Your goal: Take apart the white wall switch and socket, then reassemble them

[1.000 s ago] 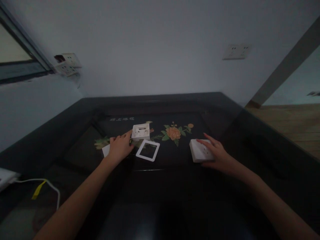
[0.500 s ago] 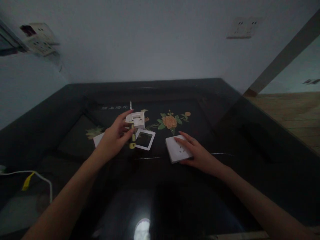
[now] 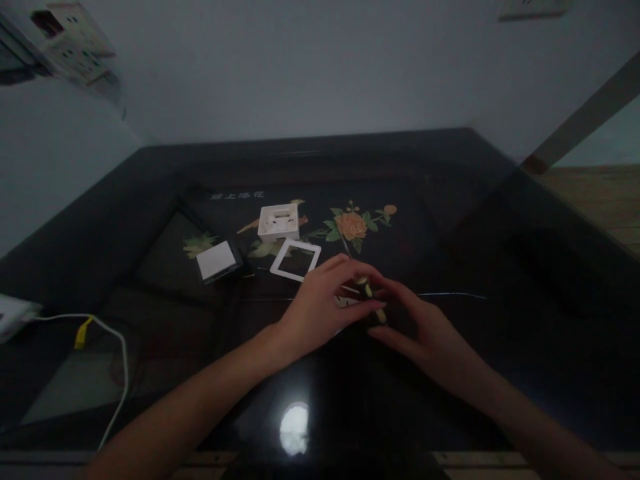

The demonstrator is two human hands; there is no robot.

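In front of me my left hand (image 3: pixel 325 303) curls around a screwdriver (image 3: pixel 367 288) with a yellow-and-black handle, its thin shaft pointing away past my fingers. My right hand (image 3: pixel 425 327) meets it from the other side, thumb and fingers closed about the handle's near end. Beneath the left hand lies a white socket panel (image 3: pixel 345 302), mostly hidden, with a few slots showing. Beyond the hands sit an open white socket box (image 3: pixel 279 233) and a thin white square frame (image 3: pixel 285 271). Further left is a flat white square piece with a dark edge (image 3: pixel 217 260).
The glossy black table (image 3: pixel 450 373) has painted flowers and reflects a light. At left, a white cable (image 3: pixel 125 360) with a yellow tag runs from a white plug block (image 3: pixel 15 317). Wall sockets (image 3: pixel 75 57) are at upper left, another (image 3: pixel 533 8) at upper right.
My left hand has carried the screwdriver right, away from the socket box, to my right hand. My right hand has shifted from the socket panel to the handle. The view has tilted slightly down.
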